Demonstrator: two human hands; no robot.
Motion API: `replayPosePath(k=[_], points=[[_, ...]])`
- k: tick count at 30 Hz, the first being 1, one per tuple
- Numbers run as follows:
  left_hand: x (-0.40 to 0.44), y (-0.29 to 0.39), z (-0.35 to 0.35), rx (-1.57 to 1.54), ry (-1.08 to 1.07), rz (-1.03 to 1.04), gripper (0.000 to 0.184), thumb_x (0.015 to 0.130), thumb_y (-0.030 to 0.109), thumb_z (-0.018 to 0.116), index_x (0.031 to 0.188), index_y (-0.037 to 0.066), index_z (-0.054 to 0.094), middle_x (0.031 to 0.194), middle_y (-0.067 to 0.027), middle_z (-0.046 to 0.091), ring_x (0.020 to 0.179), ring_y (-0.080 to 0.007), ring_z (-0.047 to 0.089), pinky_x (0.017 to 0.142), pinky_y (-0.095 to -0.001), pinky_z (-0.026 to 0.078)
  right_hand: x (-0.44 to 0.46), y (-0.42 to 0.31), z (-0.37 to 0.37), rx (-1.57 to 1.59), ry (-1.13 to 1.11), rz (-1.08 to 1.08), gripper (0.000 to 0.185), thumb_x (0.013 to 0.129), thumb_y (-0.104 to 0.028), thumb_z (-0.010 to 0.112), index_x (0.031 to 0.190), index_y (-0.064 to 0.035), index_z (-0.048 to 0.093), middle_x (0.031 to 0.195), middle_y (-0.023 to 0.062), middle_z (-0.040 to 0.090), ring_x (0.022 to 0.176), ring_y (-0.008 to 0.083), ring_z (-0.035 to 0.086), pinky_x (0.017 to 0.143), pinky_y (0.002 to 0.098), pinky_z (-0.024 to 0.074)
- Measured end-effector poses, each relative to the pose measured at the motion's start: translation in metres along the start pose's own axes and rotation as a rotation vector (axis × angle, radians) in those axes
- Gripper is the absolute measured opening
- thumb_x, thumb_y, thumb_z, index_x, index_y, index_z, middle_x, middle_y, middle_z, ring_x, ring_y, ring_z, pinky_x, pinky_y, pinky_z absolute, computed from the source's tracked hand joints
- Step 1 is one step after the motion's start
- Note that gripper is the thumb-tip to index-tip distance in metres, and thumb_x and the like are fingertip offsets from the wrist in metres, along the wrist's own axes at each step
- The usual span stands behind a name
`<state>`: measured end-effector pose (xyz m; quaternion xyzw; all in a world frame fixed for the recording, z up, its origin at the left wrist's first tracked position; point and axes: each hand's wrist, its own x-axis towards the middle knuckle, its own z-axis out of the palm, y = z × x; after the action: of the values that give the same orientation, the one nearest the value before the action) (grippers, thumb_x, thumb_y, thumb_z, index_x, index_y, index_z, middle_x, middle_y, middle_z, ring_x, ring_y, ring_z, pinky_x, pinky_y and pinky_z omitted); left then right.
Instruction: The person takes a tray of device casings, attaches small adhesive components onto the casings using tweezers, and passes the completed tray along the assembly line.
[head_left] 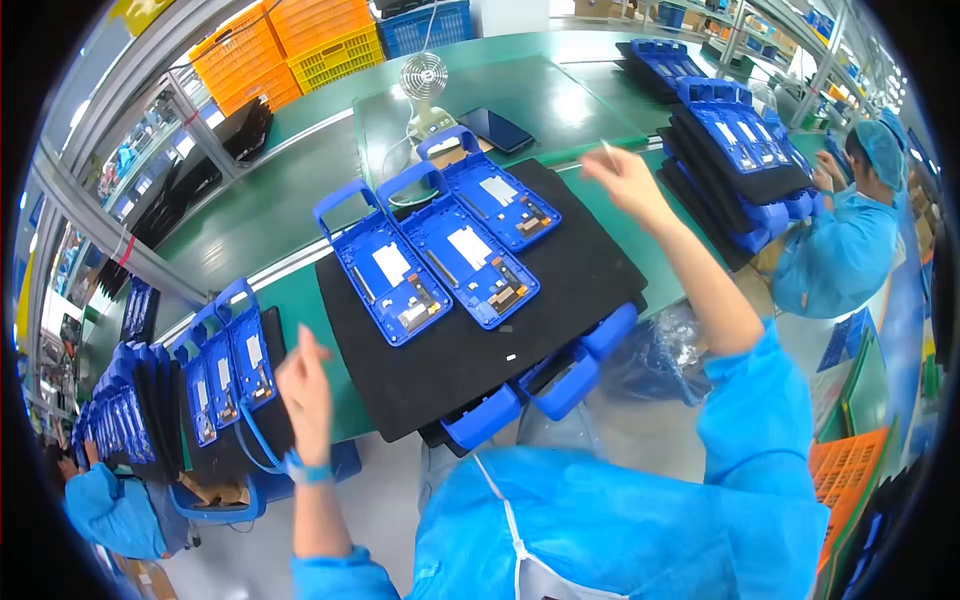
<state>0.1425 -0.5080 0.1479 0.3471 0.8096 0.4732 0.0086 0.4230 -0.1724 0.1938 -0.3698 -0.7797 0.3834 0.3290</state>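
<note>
Three blue plastic device housings with loop handles lie open side up on a black foam sheet [400, 400]: a left one [385, 270], a middle one [465, 255] and a right one [500, 195]. Each has a white label and small electronic parts inside. My right hand [628, 188] is raised right of the foam, fingers pinched, a thin pale piece sticking up from them; its kind is unclear. Left of the foam, my left hand [303, 385] is held up with its fingers curled together; what they hold, if anything, does not show. A blue strap [308, 470] circles my left wrist.
A small fan [424, 78] and a dark phone-like device [497, 130] stand behind the housings. More housings are stacked with foam at right [740, 135] and left [228, 370]. Blue handles [560, 385] jut from under my foam. Co-workers sit at right [845, 225] and far left [115, 510].
</note>
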Motion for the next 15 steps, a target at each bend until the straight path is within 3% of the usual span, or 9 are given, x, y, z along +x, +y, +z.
replayPosePath(k=[1, 3, 5, 6, 8, 11, 13, 15], points=[[0.022, 0.009, -0.001, 0.005, 0.097, 0.093, 0.05, 0.09, 0.037, 0.044, 0.066, -0.004, 0.061, 0.048, -0.0036, 0.044, 0.047, -0.0096, 0.04, 0.047, -0.028, 0.031, 0.019, -0.003, 0.009, -0.029, 0.0, -0.113, 0.027, 0.086, -0.025, 0.05, 0.096, -0.002, 0.059, 0.077, 0.0046, 0.061, 0.059, 0.0091, 0.054, 0.051, 0.0255, 0.0415], [0.068, 0.021, 0.008, 0.015, 0.101, 0.046, 0.053, 0.086, 0.043, 0.048, 0.064, -0.004, 0.059, 0.047, -0.0035, 0.041, 0.048, -0.0091, 0.038, 0.047, -0.0285, 0.031, 0.048, -0.019, 0.041, 0.079, -0.073, -0.071, 0.032, 0.089, -0.029, 0.045, 0.101, -0.0017, 0.057, 0.079, 0.0056, 0.062, 0.045, 0.0088, 0.046, 0.044, 0.0242, 0.0388], [0.108, 0.039, 0.029, 0.161, -0.008, 0.021, 0.053, 0.081, 0.047, 0.055, 0.066, -0.004, 0.061, 0.048, -0.0019, 0.041, 0.049, -0.0083, 0.037, 0.047, -0.0271, 0.031, 0.085, -0.015, 0.074, -0.145, -0.134, -0.151, 0.038, 0.09, -0.033, 0.044, 0.1, 0.0016, 0.057, 0.071, 0.0086, 0.061, 0.045, 0.013, 0.052, 0.045, 0.0281, 0.0425], [0.123, 0.037, 0.041, 0.195, -0.04, 0.109, 0.052, 0.079, 0.046, 0.058, 0.066, -0.004, 0.06, 0.048, -0.0013, 0.041, 0.05, -0.0076, 0.037, 0.047, -0.0265, 0.031, 0.1, -0.019, 0.087, -0.265, -0.177, -0.014, 0.044, 0.085, -0.04, 0.051, 0.094, 0.002, 0.059, 0.066, 0.0098, 0.059, 0.046, 0.0132, 0.052, 0.043, 0.0285, 0.0413], [0.144, 0.026, 0.061, 0.229, -0.078, 0.195, 0.051, 0.077, 0.045, 0.061, 0.065, -0.004, 0.059, 0.049, -0.0006, 0.042, 0.05, -0.007, 0.038, 0.046, -0.026, 0.032, 0.113, -0.019, 0.099, -0.287, -0.335, 0.166, 0.047, 0.073, -0.047, 0.064, 0.085, -0.002, 0.063, 0.058, 0.0041, 0.052, 0.043, 0.0125, 0.045, 0.042, 0.0248, 0.035], [0.157, 0.01, 0.077, -0.077, -0.096, 0.286, 0.043, 0.077, 0.031, 0.064, 0.059, -0.005, 0.051, 0.049, 0.0004, 0.043, 0.051, -0.0055, 0.038, 0.044, -0.0254, 0.03, 0.121, -0.009, 0.103, -0.194, -0.409, 0.181, 0.043, 0.072, -0.041, 0.067, 0.089, -0.0015, 0.064, 0.058, 0.0014, 0.049, 0.045, 0.0107, 0.041, 0.041, 0.0225, 0.0315], [0.159, 0.007, 0.072, -0.017, -0.075, 0.26, 0.04, 0.076, 0.029, 0.062, 0.06, -0.006, 0.053, 0.049, -0.0049, 0.045, 0.049, -0.0078, 0.039, 0.045, -0.0279, 0.033, 0.123, -0.004, 0.103, 0.053, -0.298, 0.158, 0.036, 0.07, -0.03, 0.066, 0.092, -0.0005, 0.064, 0.061, 0.0013, 0.051, 0.048, 0.0089, 0.042, 0.042, 0.0214, 0.0305], [0.145, 0.02, 0.058, 0.066, -0.038, 0.242, 0.034, 0.077, 0.022, 0.058, 0.061, -0.008, 0.052, 0.047, -0.0107, 0.046, 0.046, -0.0113, 0.04, 0.045, -0.0315, 0.034, 0.106, -0.015, 0.088, -0.006, -0.262, 0.166, 0.033, 0.07, -0.025, 0.064, 0.091, -0.0002, 0.064, 0.062, 0.0012, 0.052, 0.049, 0.0084, 0.043, 0.042, 0.0212, 0.0302]])
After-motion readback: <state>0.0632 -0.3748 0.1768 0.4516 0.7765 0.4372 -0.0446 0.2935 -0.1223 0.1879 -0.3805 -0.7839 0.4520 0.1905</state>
